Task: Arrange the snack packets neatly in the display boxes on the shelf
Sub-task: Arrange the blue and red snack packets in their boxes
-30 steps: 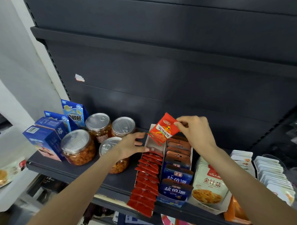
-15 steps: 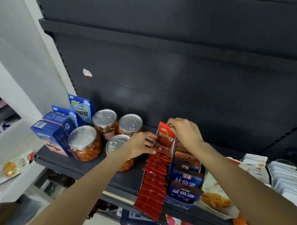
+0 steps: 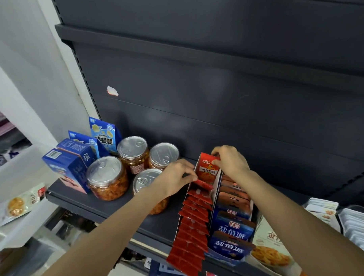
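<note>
A red-orange snack packet (image 3: 207, 170) stands upright at the back of a narrow display box (image 3: 185, 201) filled with a row of several red packets (image 3: 192, 226). My right hand (image 3: 229, 163) pinches the packet's top edge. My left hand (image 3: 174, 179) pinches the rearmost red packets at the box's left wall, just in front of the upright one. Beside it on the right, a second box holds blue and brown packets (image 3: 231, 231).
Clear jars with silver lids (image 3: 107, 177) and blue cartons (image 3: 70, 164) stand on the dark shelf (image 3: 117, 208) to the left. White-and-orange packets (image 3: 271, 252) and white packet stacks (image 3: 357, 226) fill the right. A pale bin with a loose packet (image 3: 20, 203) sits lower left.
My right hand brought the red-orange packet down from above the box and stood it upright at the back of the row. My left hand shifted onto the rear packets.
</note>
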